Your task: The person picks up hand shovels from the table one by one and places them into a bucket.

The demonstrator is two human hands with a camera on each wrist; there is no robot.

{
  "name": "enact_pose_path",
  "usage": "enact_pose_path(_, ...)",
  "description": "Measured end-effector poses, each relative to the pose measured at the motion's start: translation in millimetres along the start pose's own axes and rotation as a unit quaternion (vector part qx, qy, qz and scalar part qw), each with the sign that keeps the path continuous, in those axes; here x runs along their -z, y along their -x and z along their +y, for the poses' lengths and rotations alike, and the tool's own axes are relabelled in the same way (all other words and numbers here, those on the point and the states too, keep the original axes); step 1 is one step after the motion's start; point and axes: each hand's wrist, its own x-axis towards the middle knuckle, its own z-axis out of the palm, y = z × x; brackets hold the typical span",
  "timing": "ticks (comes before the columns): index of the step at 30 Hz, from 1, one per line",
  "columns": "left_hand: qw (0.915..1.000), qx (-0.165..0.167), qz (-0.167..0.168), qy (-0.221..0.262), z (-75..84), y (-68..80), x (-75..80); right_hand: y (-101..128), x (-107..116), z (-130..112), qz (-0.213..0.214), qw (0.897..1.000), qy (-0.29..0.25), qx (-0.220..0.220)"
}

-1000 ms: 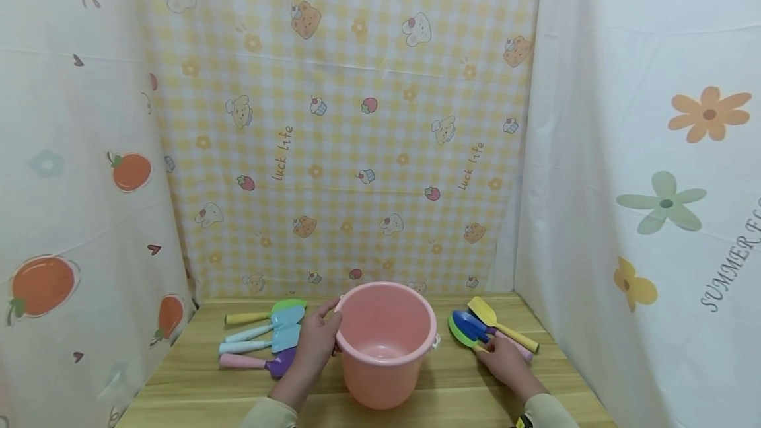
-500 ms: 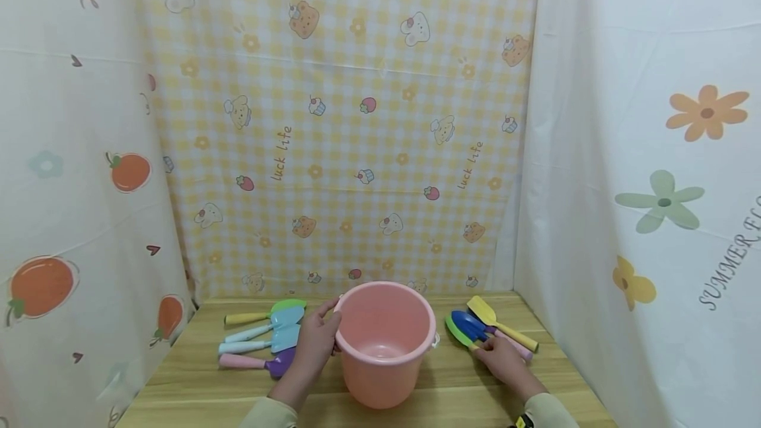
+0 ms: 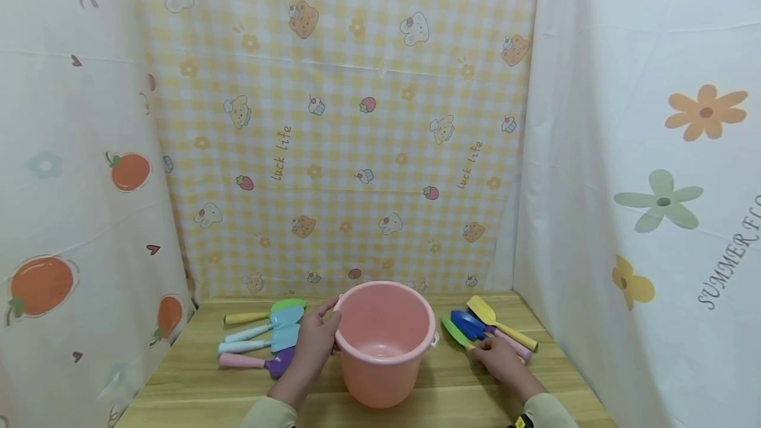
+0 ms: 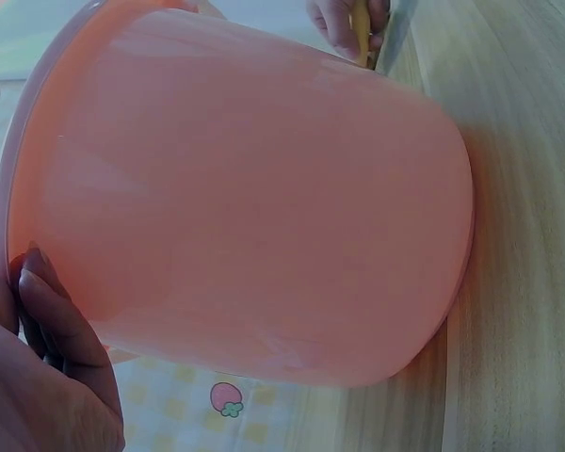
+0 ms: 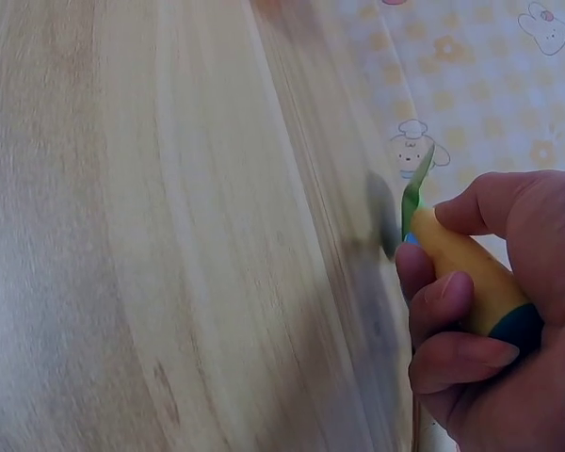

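Observation:
A pink bucket [image 3: 380, 382] stands upright on the wooden table, its mouth facing up. My left hand [image 3: 317, 341] grips its rim from the left, and in the left wrist view the curled fingers [image 4: 66, 325] press the outside wall just under the lip. At the right, my right hand [image 3: 504, 363] holds a toy trowel with a green blade [image 3: 455, 331]. The right wrist view has the fingers wrapped round its yellow handle [image 5: 466, 268], the blade seen nearly edge-on. Beside it lie a blue trowel [image 3: 466, 323] and a yellow shovel [image 3: 483, 310].
On the left of the table [image 3: 178, 382] lie a green trowel [image 3: 289, 306], two light blue shovels [image 3: 287, 337] and a purple one [image 3: 281, 364] with a pink handle, partly behind my left hand. Patterned cloth [image 3: 357, 137] hangs at the back and both sides.
The green trowel in my right hand has shifted slightly left, its blade coming out from beside and under the blue one. My left hand and the bucket stay in place.

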Motion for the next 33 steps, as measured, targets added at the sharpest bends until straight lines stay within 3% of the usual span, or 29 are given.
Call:
enact_pose_path(15, 1.0000, 0.000, 0.001, 0.000, 2.0, 2.3, -0.2, 0.6, 5.0, -10.7, -0.006, 1.000, -0.008, 0.024)
enact_pose_path(20, 0.9999, 0.011, 0.004, -0.002, 1.7, -0.1, 0.2, 0.5, 8.7, -17.2, -0.010, 1.000, 0.006, 0.024)
enact_pose_path(33, 0.9999, 0.015, 0.003, -0.006, -1.2, -2.5, 0.8, 0.4, 13.8, -32.6, -0.022, 1.000, -0.022, 0.003)
